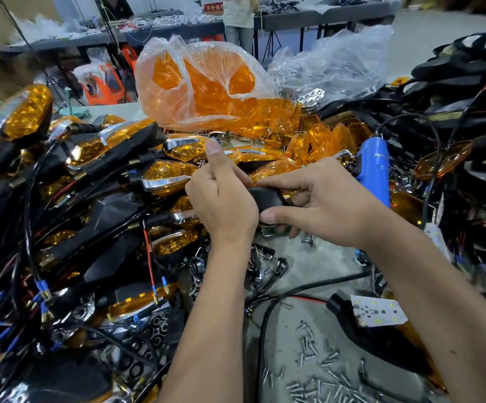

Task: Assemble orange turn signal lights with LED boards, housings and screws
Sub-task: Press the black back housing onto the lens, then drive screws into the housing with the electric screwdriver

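Orange plastic stools (106, 82) are seen beyond the counter (113, 107), near a person (239, 18) standing at far tables (99, 39).

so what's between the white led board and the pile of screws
In the head view, a black housing lies between the LED board and the screws, with bare table beside it.

Glossy clear-orange plastic lenses (317, 141), matt black plastic housing (266, 197), shiny metal screws (317, 382), crinkled clear plastic bag (195, 80).

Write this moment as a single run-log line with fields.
step: fitting housing | left hand: grips black housing | right hand: grips same housing | screws: loose on table | blue screwdriver: idle
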